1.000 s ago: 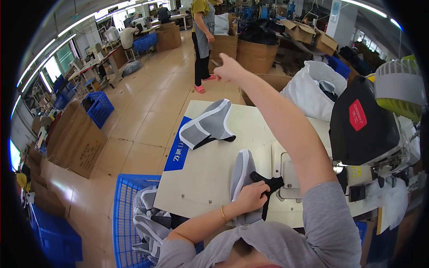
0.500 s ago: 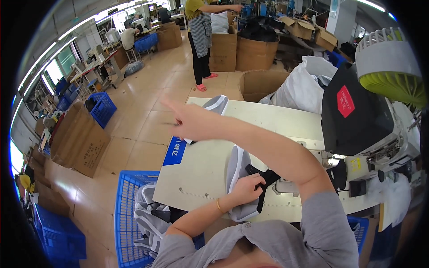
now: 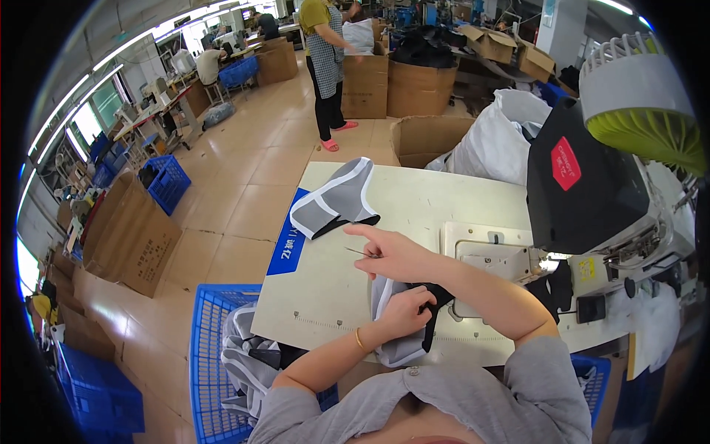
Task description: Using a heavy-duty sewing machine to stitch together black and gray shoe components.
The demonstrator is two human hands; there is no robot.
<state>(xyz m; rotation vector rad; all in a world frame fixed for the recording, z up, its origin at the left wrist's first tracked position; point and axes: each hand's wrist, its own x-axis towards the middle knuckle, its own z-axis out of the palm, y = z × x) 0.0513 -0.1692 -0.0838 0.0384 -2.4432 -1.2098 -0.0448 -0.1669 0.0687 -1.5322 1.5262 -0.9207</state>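
Observation:
My left hand (image 3: 405, 312) rests near the front of the sewing table, its fingers closed on a grey and black fabric piece (image 3: 403, 351) with white edging. My right hand (image 3: 396, 254) is just beyond it, index finger stretched out to the left. A thin pointed metal tool (image 3: 355, 251) sticks out from under its curled fingers; its exact kind is unclear. Past my right hand, a second grey fabric piece (image 3: 344, 194) with white binding and a black lower edge lies flat at the far left of the table, touched by neither hand.
The sewing machine (image 3: 584, 185) stands on the right, a green and grey fan (image 3: 640, 103) above it. A blue basket (image 3: 214, 362) of grey pieces sits left of the pale table (image 3: 296, 296). Beyond are a white sack (image 3: 495, 140), an open carton (image 3: 418, 140) and a standing person (image 3: 325, 66).
My right hand has drawn back from the far left fabric piece, toward my left hand, leaving that piece in full view. My left hand has stayed in place. The standing person's arm has lowered.

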